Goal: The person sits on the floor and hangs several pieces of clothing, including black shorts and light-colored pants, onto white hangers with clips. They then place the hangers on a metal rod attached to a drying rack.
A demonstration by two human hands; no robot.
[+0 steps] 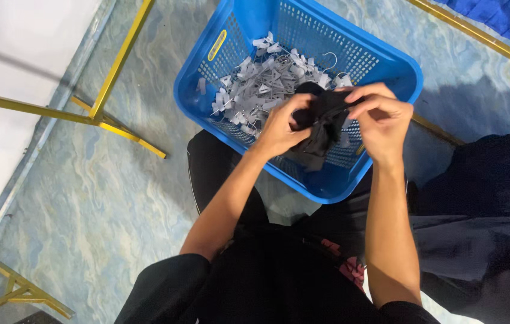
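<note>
Both my hands hold a small black cloth item [322,123] above a blue plastic basket [255,18]. My left hand [279,127] pinches its left side, fingers curled round the fabric. My right hand [380,117] grips its upper right edge from above. The cloth hangs bunched between them. Inside the basket lies a heap of several small grey-white plastic clip hangers [261,81], piled toward the far left part.
The basket rests against my black-clad knees [213,162]. Dark fabric [495,204] lies in a pile at the right. Yellow metal frame legs [114,66] stand on the pale blue patterned floor at left, another yellow bar [477,36] runs at top right.
</note>
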